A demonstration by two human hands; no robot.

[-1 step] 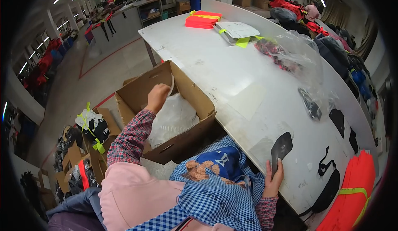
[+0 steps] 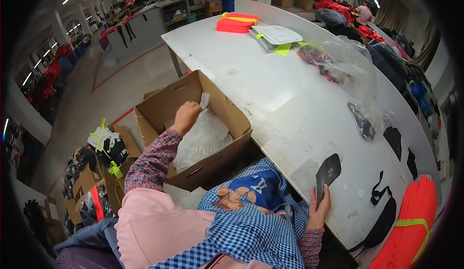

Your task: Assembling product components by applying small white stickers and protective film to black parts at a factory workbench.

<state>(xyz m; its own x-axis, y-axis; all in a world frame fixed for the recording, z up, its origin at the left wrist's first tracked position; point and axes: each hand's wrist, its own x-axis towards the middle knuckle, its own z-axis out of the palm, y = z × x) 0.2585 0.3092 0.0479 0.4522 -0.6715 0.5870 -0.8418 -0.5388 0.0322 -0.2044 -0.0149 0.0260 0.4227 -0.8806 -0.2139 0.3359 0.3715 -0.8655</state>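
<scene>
My left hand (image 2: 186, 117) is over an open cardboard box (image 2: 166, 105) beside the table, its fingers closed on the upper edge of a translucent plastic bag (image 2: 205, 136). The bag lies in the box, looking full of pale contents that I cannot make out. At the table's near edge my right hand (image 2: 319, 212) grips the narrow end of a flat black paddle-shaped piece (image 2: 330, 169), thumb on one side and fingers on the other. The wide end of that piece points away from me over the white table (image 2: 256, 90).
Orange pieces (image 2: 237, 22) and a white stack (image 2: 276, 35) sit at the table's far end. Clear plastic bags (image 2: 350, 63) lie along its right side. Nearer are a black strapped pouch (image 2: 382, 223) and a tied orange bundle (image 2: 411, 220). Cartons of bagged goods (image 2: 92, 199) stand at left.
My left hand has shifted slightly down, and more of the bag's raised edge shows beside its fingers. The right hand and black piece have stayed still.
</scene>
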